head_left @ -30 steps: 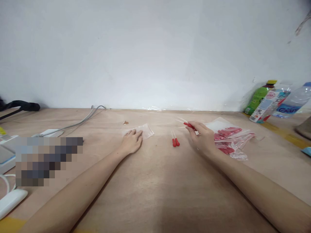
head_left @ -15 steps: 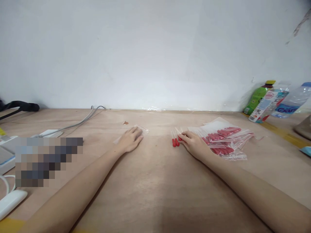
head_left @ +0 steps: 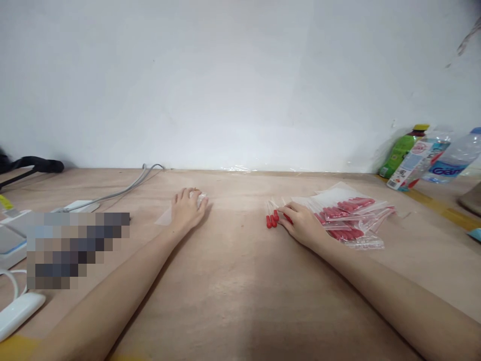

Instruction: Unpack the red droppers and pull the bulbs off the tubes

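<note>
My left hand (head_left: 188, 208) rests on the wooden table, with its fingers bent over a thin clear plastic bag (head_left: 164, 217). Wrinkled plastic shows between thumb and fingers, and most of the bag is hidden. On the right side, my right hand (head_left: 300, 223) has thumb and fingertips closed around a dropper with a red bulb (head_left: 287, 218), mostly covered by the hand. Just left of those fingertips, loose red-bulbed droppers (head_left: 268, 221) lie side by side, clear tubes pointing toward the wall. Beyond my right wrist is a pile of bagged red-bulbed droppers (head_left: 347, 220).
Drink bottles (head_left: 404, 153) stand by the wall at far right, near yellow tape (head_left: 436, 205) on the table. A grey cable (head_left: 128, 189), a white power strip (head_left: 15, 235) and a blurred-out patch (head_left: 77, 250) occupy the left. A small brown scrap touches my left fingertips.
My left hand has slid left and slightly away from me, and the bag shifted with it. At the right, one dropper now lies released beside the loose ones.
</note>
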{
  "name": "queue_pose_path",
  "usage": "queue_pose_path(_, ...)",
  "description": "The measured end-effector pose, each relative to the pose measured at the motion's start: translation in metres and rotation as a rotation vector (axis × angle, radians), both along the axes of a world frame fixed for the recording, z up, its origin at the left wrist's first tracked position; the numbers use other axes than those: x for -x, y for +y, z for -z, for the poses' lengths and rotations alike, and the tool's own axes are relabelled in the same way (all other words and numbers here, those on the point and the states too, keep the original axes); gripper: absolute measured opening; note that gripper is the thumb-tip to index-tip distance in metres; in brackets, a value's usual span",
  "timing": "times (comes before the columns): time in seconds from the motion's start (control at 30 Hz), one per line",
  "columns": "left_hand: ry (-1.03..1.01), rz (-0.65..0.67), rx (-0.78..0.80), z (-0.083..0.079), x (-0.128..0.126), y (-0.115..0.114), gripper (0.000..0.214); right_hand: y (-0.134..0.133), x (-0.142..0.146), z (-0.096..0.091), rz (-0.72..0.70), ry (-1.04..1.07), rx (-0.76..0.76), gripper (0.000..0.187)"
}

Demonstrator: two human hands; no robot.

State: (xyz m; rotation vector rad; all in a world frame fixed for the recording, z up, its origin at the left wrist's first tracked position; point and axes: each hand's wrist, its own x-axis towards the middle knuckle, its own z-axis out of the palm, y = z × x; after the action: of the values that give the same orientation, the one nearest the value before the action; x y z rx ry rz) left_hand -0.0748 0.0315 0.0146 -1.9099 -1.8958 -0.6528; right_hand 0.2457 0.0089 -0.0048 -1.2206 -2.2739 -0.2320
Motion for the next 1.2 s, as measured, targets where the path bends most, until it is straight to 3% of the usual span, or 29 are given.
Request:
queue_pose_path(0.07, -0.032, 0.194, -0.035, 0.003, -0.024, -0.010, 0.036, 0.000, 0.001, 0.000, -0.025, 0.081, 0.008, 0.018)
queue_pose_path(0.17, -0.110, 0.500, 0.096, 0.010, -0.061, -0.027, 0.036, 0.000, 0.002, 0.000, -0.018, 0.190, -0.042, 0.013)
queue_pose_path(0.3, -0.214, 0.680, 0.243, 0.016, -0.099, -0.040, 0.045, 0.002, 0.003, -0.002, 0.041, 0.312, -0.101, 0.009)
queue_pose_path(0.53, -0.283, 0.708, 0.341, 0.017, -0.126, -0.025, 0.059, 0.006, 0.006, -0.002, 0.041, 0.324, 0.021, 0.021)
queue_pose_path(0.7, -0.294, 0.733, 0.354, 0.015, -0.130, -0.020, 0.055, 0.005, 0.000, -0.011, 0.300, 0.188, 0.007, 0.025)
queue_pose_path(0.83, -0.282, 0.754, 0.371, 0.013, -0.128, -0.019, 0.049, 0.004, -0.003, -0.017, 0.499, -0.011, 0.114, 0.030)
queue_pose_path(1.0, -0.266, 0.742, 0.372, 0.014, -0.127, -0.013, 0.048, 0.004, 0.000, -0.019, 0.519, -0.059, 0.281, 0.035)
queue_pose_path(1.2, -0.213, 0.818, 0.341, 0.016, -0.127, -0.007, 0.047, 0.005, 0.003, -0.015, 0.484, -0.020, 0.297, 0.029)
